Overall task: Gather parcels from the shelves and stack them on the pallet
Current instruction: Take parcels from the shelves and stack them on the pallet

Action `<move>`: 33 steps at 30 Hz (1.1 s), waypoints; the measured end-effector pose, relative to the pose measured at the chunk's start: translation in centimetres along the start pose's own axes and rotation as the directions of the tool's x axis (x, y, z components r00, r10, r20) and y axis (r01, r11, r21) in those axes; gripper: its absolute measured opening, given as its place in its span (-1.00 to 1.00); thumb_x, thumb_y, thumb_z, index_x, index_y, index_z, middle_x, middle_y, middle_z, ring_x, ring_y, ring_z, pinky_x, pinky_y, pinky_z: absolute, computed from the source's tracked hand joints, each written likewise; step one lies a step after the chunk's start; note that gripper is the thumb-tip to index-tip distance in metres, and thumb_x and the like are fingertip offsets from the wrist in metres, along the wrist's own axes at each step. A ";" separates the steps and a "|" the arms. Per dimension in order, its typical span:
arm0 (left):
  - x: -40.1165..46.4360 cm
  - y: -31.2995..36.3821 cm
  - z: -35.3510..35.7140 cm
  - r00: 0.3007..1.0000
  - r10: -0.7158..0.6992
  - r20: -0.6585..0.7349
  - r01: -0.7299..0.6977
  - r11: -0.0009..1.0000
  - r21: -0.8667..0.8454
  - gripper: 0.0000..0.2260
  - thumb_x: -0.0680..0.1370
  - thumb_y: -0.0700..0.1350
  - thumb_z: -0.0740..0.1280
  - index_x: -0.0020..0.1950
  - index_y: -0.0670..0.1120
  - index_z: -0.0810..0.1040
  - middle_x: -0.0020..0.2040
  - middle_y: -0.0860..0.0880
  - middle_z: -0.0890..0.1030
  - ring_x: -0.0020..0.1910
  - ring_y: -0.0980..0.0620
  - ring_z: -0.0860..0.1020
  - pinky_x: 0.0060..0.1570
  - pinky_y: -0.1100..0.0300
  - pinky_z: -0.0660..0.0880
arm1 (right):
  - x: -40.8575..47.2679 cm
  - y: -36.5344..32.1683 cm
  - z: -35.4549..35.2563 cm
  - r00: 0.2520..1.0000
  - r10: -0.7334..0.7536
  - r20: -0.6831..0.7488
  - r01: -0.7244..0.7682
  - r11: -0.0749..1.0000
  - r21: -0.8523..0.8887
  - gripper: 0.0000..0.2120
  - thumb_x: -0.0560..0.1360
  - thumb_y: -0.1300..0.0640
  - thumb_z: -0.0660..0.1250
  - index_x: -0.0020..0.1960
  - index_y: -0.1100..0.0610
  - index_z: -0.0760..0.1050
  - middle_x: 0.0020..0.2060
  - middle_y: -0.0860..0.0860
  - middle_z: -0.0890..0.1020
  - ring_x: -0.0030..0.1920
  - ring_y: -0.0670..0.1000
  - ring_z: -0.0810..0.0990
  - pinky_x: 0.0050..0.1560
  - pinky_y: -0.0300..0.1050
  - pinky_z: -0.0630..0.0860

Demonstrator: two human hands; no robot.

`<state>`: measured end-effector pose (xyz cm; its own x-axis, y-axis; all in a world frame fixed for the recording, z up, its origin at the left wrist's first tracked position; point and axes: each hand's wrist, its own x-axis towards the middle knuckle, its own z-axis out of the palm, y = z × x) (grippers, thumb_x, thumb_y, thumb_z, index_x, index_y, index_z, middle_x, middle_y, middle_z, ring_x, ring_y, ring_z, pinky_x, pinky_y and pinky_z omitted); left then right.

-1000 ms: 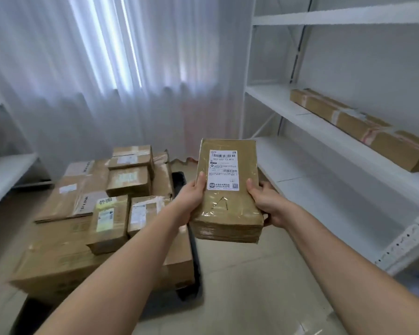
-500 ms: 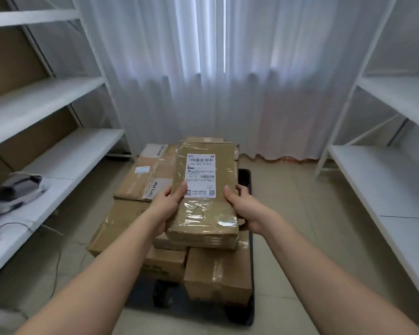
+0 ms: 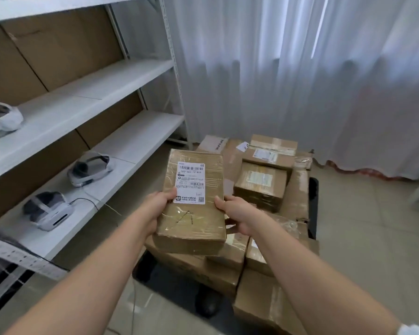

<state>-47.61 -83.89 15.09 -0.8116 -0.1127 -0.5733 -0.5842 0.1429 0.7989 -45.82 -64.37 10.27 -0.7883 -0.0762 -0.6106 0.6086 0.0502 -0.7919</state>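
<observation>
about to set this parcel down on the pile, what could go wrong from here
1. The stack of boxes is uneven, with tops at different heights, so the taped parcel may land tilted and slide off.
2. The left hand and right hand grip only its near end, and the glossy tape looks slippery, so it might slip.
3. A cable trails on the floor nearby, a possible trip hazard.

Brown parcel (image 3: pixel 194 206) wrapped in glossy clear tape, its white label (image 3: pixel 191 182) striped with black barcodes (a black scribble below). Brown boxes (image 3: pixel 261 187) behind, white shelves (image 3: pixel 121 76), pale sheer curtain (image 3: pixel 300 68), black pallet (image 3: pixel 313 206).
</observation>
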 end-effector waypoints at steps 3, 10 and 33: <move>4.1 0.7 -1.7 1.000 -0.031 0.004 0.031 0.996 0.088 -0.81 0.62 -0.18 0.31 0.17 -0.26 0.55 -0.16 -0.12 0.64 -0.26 -0.04 0.60 -0.36 0.15 0.49 | 4.1 -0.9 2.1 0.999 0.011 -0.047 -0.012 1.000 -0.010 -0.82 0.63 0.06 0.27 0.21 0.02 0.49 0.00 0.00 0.63 0.04 0.07 0.62 0.18 0.16 0.57; 17.3 3.9 -6.5 0.995 0.094 0.036 -0.101 0.951 0.292 -0.64 0.56 -0.12 0.39 0.34 -0.19 0.50 0.09 -0.07 0.64 -0.02 -0.06 0.62 0.10 0.05 0.56 | 14.7 -3.4 8.1 0.959 0.101 -0.266 -0.055 0.983 0.175 -0.87 0.57 0.22 0.35 0.10 0.11 0.57 -0.07 0.06 0.66 -0.16 0.03 0.63 -0.24 -0.10 0.63; 39.5 -12.0 -0.4 0.972 -0.234 0.009 0.215 0.908 0.359 -0.52 0.64 -0.08 0.21 0.55 -0.12 0.23 0.44 -0.16 0.41 0.34 -0.21 0.45 0.32 -0.07 0.42 | 26.1 9.5 2.6 0.733 0.459 -0.502 -0.268 0.873 0.407 -0.58 0.61 0.26 0.20 0.46 0.10 0.37 0.35 0.09 0.46 0.41 0.19 0.37 0.42 0.15 0.34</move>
<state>-72.68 -90.49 -17.06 -0.6525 -0.1343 -0.7458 -0.7083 0.4580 0.5371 -60.36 -68.42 -13.20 -0.3440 0.4674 -0.8144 0.7795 -0.3414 -0.5252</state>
